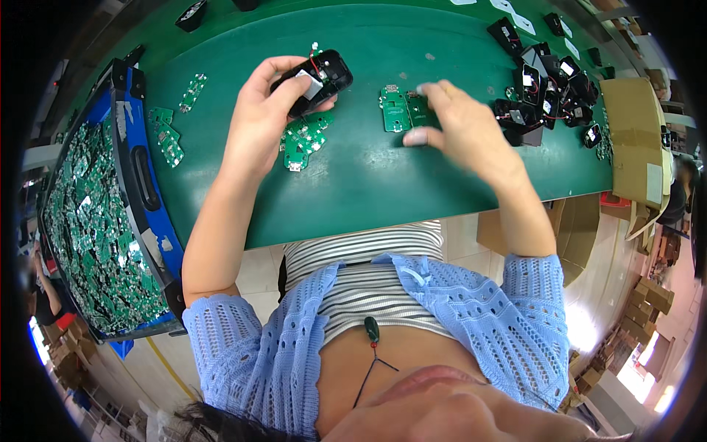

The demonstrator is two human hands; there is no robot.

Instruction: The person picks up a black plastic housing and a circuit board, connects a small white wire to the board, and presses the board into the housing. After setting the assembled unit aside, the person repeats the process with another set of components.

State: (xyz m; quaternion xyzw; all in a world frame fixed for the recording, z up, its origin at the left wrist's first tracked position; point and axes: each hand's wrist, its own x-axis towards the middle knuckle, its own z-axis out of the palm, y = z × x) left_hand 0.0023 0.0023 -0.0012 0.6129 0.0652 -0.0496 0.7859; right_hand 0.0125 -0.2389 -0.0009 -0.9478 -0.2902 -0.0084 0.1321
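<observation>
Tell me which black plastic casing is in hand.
The black, round-cornered plastic casing held in the left hand; the other black casings lie far right on the green table.

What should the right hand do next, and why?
Probably close gently on the darker green board and lift it. The right hand has its thumb and fingers spread around that board, though blur hides whether they touch, while the left hand holds up an open black case.
</observation>
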